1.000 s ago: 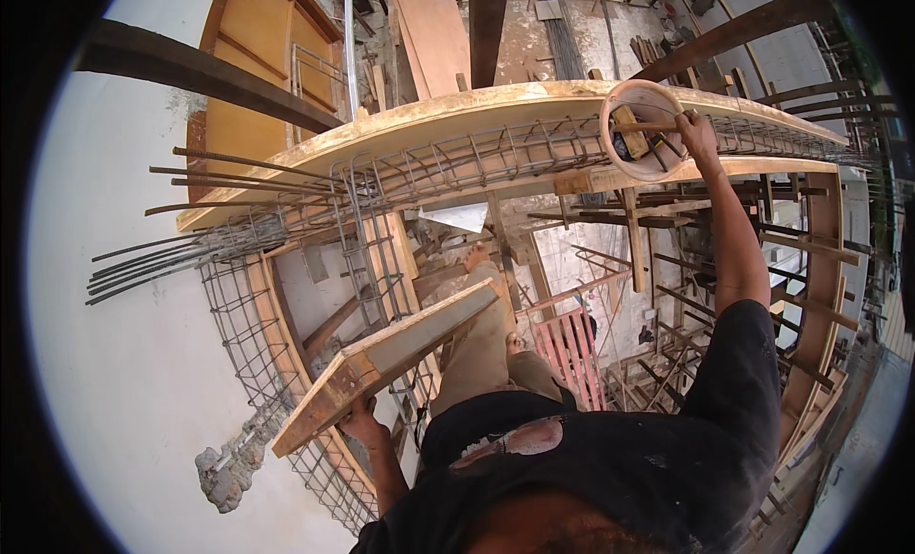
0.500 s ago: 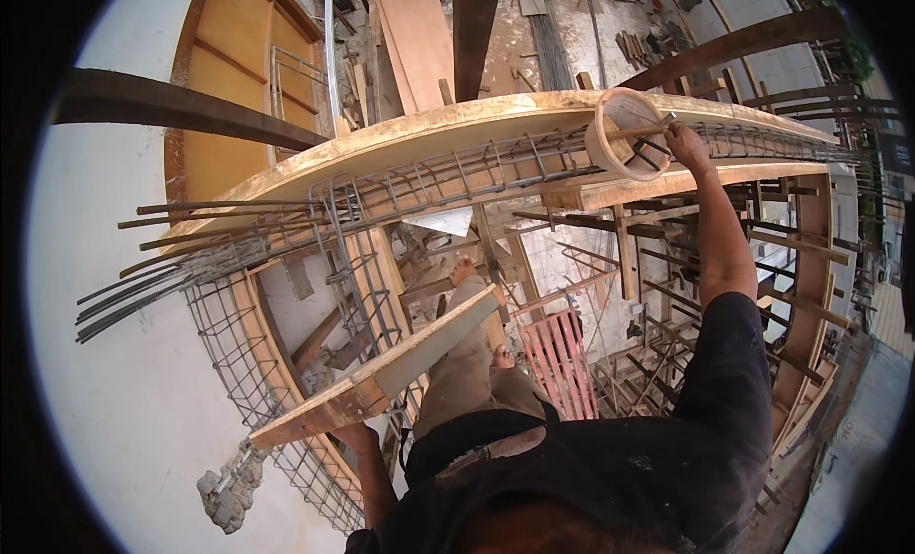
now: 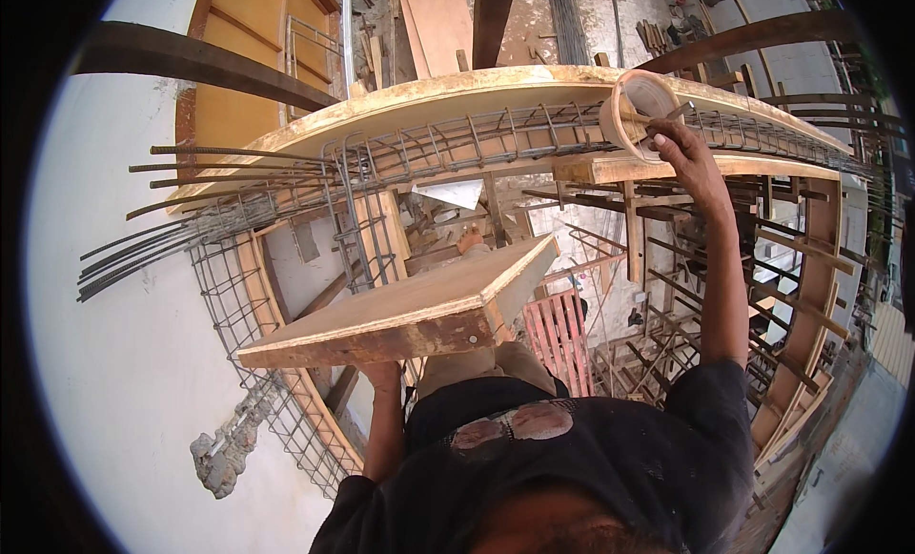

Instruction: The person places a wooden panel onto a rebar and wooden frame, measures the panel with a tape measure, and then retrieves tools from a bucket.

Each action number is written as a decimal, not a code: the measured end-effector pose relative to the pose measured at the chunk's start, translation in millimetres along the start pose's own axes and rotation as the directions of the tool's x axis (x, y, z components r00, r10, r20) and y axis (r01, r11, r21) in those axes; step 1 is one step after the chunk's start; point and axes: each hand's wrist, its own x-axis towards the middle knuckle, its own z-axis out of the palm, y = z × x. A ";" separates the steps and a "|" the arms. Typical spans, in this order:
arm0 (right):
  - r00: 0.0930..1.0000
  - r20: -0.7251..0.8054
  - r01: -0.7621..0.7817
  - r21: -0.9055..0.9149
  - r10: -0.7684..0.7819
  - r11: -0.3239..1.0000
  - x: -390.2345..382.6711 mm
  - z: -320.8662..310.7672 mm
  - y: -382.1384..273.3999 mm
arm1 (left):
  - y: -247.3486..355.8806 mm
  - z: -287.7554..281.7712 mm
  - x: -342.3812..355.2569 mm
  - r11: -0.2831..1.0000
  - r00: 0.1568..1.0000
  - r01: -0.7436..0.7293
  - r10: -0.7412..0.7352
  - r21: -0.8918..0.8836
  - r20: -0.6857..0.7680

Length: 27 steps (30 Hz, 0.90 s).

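My left hand (image 3: pixel 383 373) supports a framed plywood panel (image 3: pixel 400 301) from below, at its near edge; the fingers are mostly hidden under the wood. The panel is tilted, showing its broad face and a thick, stained near edge. Out to the far right, my right hand (image 3: pixel 681 153) is closed at the mouth of a pale, dirty plastic bucket (image 3: pixel 613 125). In its fingers is what looks like a hammer (image 3: pixel 683 111), a metal end showing above the knuckles and a wooden handle lying across the bucket. The bucket sits over the rebar cage (image 3: pixel 457 139) in the curved formwork.
A curved plywood form wall (image 3: pixel 429 89) runs along the far side. Rebar ends (image 3: pixel 143 244) stick out at left beside a white wall (image 3: pixel 105 363). My bare foot (image 3: pixel 470 239) stands among timbers over a drop. Props (image 3: pixel 791 306) and a red slatted piece (image 3: pixel 558 335) lie below.
The panel has swung up and its face has turned into view, my left hand moving with it. My right hand has shifted further over the bucket's mouth, and the view has tilted slightly.
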 end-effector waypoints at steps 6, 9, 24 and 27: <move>0.768 0.264 0.618 -0.063 -0.584 0.784 -164.9 20.6 -170.3 | 64.5 -6.8 17.4 0.976 0.996 -0.010 0.030 -0.219 0.086; 0.805 0.359 0.593 -0.515 -0.472 0.620 -205.8 48.0 -211.3 | 102.1 -14.6 28.0 0.886 0.980 0.096 -0.004 -0.453 0.201; 0.888 0.456 0.249 -0.384 -0.052 0.889 -256.1 94.5 -122.6 | 156.5 -56.9 75.5 0.452 0.839 0.171 0.399 -0.875 0.370; 0.875 0.484 0.205 -0.361 -0.005 0.910 -260.6 83.3 -108.5 | 117.6 -100.3 111.4 -0.771 0.702 0.587 0.333 -0.248 0.630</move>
